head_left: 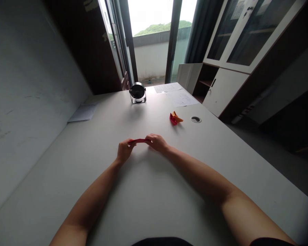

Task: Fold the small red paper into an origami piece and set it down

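A folded strip of red paper (139,140) is held low over the white table (149,198), stretched between both hands. My left hand (124,150) pinches its left end with closed fingers. My right hand (157,141) grips its right end, fingers curled over it. Both forearms reach forward from the near edge. Further back to the right lies a finished red and orange folded paper figure (175,118), apart from both hands.
A small black desk fan (138,92) stands at the far end. Paper sheets (180,98) lie at the back right and another sheet (83,112) by the left wall. A cable hole (195,119) sits near the right edge. Cabinets stand to the right.
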Available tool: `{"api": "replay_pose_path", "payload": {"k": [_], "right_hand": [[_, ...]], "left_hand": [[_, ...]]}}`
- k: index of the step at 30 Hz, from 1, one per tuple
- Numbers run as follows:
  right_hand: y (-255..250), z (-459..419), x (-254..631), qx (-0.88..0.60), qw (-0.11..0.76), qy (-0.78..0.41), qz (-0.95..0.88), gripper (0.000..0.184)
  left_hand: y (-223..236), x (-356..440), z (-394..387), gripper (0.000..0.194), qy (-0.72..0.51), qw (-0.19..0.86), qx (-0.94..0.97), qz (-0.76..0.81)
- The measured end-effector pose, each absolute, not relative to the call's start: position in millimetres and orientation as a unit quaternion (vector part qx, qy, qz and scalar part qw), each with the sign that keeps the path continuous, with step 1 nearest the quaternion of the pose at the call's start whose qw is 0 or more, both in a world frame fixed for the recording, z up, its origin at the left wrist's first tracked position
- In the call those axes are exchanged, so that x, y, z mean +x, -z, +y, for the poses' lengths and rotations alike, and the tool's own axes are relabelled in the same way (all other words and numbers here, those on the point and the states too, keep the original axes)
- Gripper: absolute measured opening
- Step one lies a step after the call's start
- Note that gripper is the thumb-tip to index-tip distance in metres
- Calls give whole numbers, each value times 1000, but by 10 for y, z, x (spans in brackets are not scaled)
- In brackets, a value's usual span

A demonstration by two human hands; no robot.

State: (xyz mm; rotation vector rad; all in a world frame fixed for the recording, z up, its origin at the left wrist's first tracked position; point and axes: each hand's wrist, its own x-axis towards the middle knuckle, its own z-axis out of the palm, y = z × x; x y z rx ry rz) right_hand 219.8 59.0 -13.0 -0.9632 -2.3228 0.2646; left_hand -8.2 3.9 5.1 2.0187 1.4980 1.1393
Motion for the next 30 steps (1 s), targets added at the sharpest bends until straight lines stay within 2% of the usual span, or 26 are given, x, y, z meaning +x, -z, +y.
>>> {"api": "replay_pose_path", "payload": {"k": [7, 11, 14, 20, 25, 30], "right_hand": [[30, 632, 2303, -385, 289, -92, -872, 20], [-85, 761, 2546, -504, 261, -63, -821, 24], [-141, 911, 2835, -625, 221, -42, -748, 23], [-218, 1043, 3213, -728, 207, 2, -653, 32], [-308, 946, 3133, -664, 308, 115, -672, 33], [-189, 847, 2812, -518, 316, 44, -794, 31]], "left_hand": [[48, -173, 104, 32, -464, 250, 654, 542], [111, -311, 191, 34, -505, 259, 600, 564], [142, -386, 251, 33, -485, 244, 599, 589], [151, -381, 302, 26, -413, 201, 655, 600], [166, -364, 321, 25, -401, 168, 682, 588], [137, -335, 360, 26, -352, 65, 744, 565]]}}
